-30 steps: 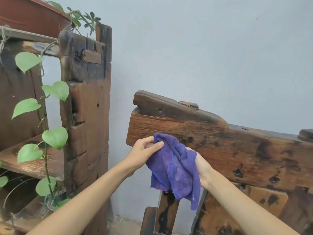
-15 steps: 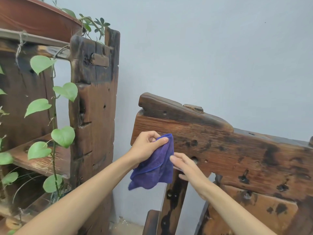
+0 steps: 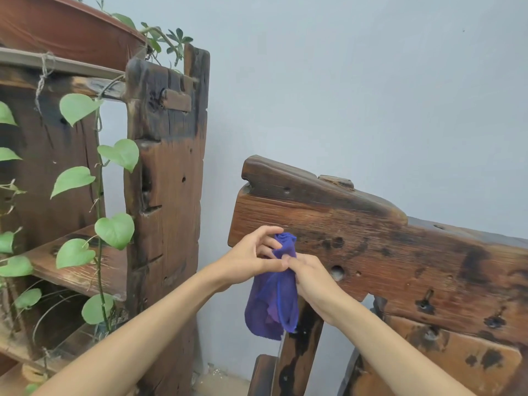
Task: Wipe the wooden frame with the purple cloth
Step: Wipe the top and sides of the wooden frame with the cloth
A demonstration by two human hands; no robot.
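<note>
A dark, weathered wooden frame (image 3: pixel 385 252), a heavy top rail with holes and black stains, stands against the grey wall at the right. The purple cloth (image 3: pixel 273 304) hangs bunched in front of the rail's left end. My left hand (image 3: pixel 251 258) grips the cloth's top, which pokes up between the fingers. My right hand (image 3: pixel 311 278) holds the cloth's right side, its fingertips meeting the left hand. The cloth's lower part dangles over the frame's upright post (image 3: pixel 300 347).
A tall dark wooden shelf post (image 3: pixel 165 195) stands at the left, close to the frame. A trailing plant with heart-shaped leaves (image 3: pixel 114 230) hangs over the shelves. A brown planter (image 3: pixel 63 32) sits on top. The grey wall (image 3: pixel 371 95) is behind.
My right hand has come back onto the cloth, which it had let go. The cloth went from spread wide to bunched and hanging long. The view shifted slightly to the left.
</note>
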